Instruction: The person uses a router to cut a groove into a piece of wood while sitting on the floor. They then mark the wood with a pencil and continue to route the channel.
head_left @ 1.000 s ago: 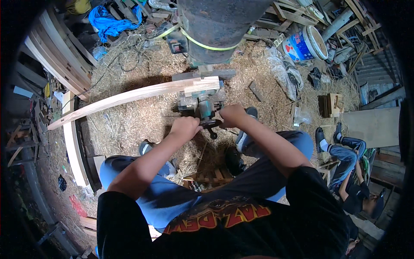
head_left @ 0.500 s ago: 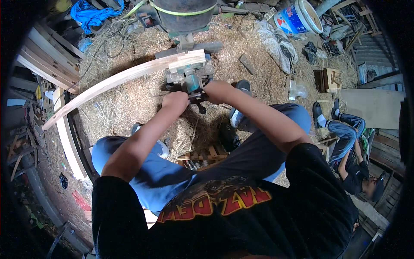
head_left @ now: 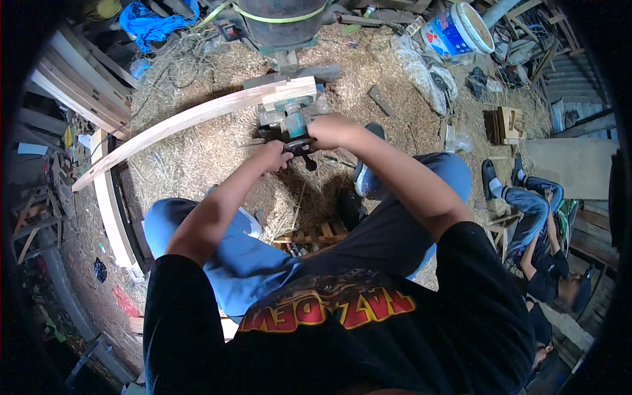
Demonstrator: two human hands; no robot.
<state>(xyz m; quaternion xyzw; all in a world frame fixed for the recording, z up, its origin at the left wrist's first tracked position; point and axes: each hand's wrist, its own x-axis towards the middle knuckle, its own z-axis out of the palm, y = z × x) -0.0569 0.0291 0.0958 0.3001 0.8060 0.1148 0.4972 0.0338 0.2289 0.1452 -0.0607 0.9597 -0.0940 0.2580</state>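
Note:
A teal-and-grey metal vise (head_left: 294, 122) stands in front of me, with a long curved piece of pale wood (head_left: 181, 124) in it. The wood arcs away to the left, and a short wood block (head_left: 280, 99) lies against its right end. On the vise's near side is a dark handwheel (head_left: 301, 147) with a black knob (head_left: 311, 163). My left hand (head_left: 270, 157) is closed at the wheel's left rim. Around its right side my right hand (head_left: 334, 131) is closed, its fingertips partly hidden.
Wood shavings cover the ground. Beyond the vise stands a dark drum (head_left: 280, 25) with a yellow band. Curved boards (head_left: 85, 85) are stacked at the left. A white-and-blue bucket (head_left: 456, 31) lies tilted at the far right. Another person (head_left: 536, 227) sits at the right.
My left hand has shifted slightly at the rim, with its fingers showing more. More of the handwheel shows between my hands. The curved wood stays in the vise.

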